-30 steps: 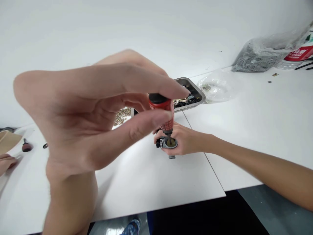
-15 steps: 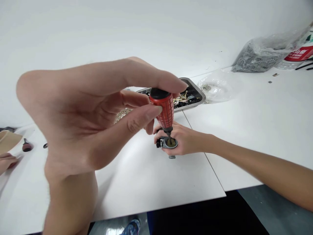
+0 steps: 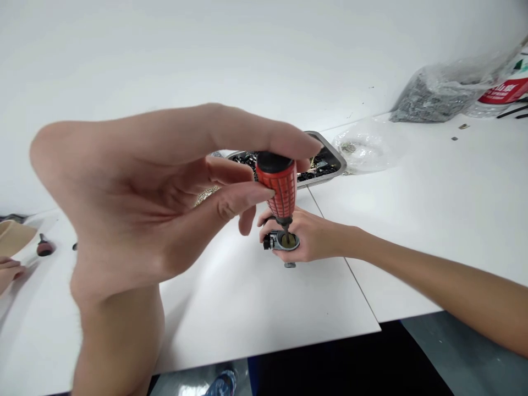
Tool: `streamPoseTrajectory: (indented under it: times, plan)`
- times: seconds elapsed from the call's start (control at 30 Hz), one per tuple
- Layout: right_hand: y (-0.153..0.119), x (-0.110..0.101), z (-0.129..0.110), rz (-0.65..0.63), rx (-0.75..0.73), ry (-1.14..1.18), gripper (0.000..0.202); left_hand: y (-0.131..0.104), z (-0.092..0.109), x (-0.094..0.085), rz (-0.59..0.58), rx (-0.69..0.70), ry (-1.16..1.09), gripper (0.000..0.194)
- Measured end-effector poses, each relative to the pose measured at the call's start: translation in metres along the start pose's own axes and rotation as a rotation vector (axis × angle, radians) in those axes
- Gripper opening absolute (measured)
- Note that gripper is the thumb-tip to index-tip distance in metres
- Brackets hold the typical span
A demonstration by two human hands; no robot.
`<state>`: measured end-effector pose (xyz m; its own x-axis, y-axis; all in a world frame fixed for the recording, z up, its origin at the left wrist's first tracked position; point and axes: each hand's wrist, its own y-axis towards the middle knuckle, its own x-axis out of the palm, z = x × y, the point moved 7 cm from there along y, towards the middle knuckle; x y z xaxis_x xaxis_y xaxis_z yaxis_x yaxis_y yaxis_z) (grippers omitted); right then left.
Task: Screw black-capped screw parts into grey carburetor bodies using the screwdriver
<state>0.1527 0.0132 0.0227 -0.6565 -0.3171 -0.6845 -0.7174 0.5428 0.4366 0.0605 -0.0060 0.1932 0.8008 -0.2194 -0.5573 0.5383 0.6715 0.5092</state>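
My left hand (image 3: 136,209) pinches the red, grid-patterned handle of a screwdriver (image 3: 281,192) between thumb and fingers. Its index finger lies across the black end cap. The screwdriver points down, and its tip reaches into the round opening of a small grey metal part (image 3: 279,240). A yellowish disc shows inside that opening, and a black knob sits on the part's left side. My right hand (image 3: 311,235) is closed around this part, low over the white table. Some of its fingers are hidden behind the part and the screwdriver.
Behind the hands stands a metal tray (image 3: 343,164) of black and brass-coloured pieces, with a heap of small golden parts (image 3: 206,195) beside it. Clear plastic bags (image 3: 367,148), a bag of grey pieces (image 3: 433,96) and a bottle (image 3: 503,92) lie rightward. Another person's hand (image 3: 9,272) shows at left.
My left fingers have shifted slightly on the screwdriver, and the handle has turned and tilted a little. The right hand and the metal part stay put.
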Motion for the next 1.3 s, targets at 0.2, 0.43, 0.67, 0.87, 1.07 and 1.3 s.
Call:
streamPoseTrajectory:
  times: [0.2,0.43,0.67,0.87,1.07,1.3]
  plan:
    - [0.000,0.000,0.000,0.006,0.020,0.021,0.023,0.015,0.005,-0.003,0.030,0.043,-0.106,0.042]
    - [-0.001,0.001,0.001,-0.001,-0.009,-0.018,0.025,0.003,-0.001,-0.003,0.019,0.102,-0.097,0.036]
    - [0.000,-0.001,-0.001,0.018,0.015,0.003,0.022,0.015,0.009,0.001,0.025,0.090,-0.139,0.034]
    - [-0.001,0.000,-0.001,0.032,-0.038,0.010,0.024,0.006,0.005,-0.004,0.041,0.097,-0.100,0.037]
    - [-0.001,0.000,0.000,0.012,-0.009,0.004,0.024,0.001,-0.004,-0.004,-0.040,0.055,-0.151,0.049]
    - [-0.001,0.001,0.001,0.019,-0.006,0.037,0.025,0.013,0.008,-0.004,0.110,0.044,-0.183,0.038]
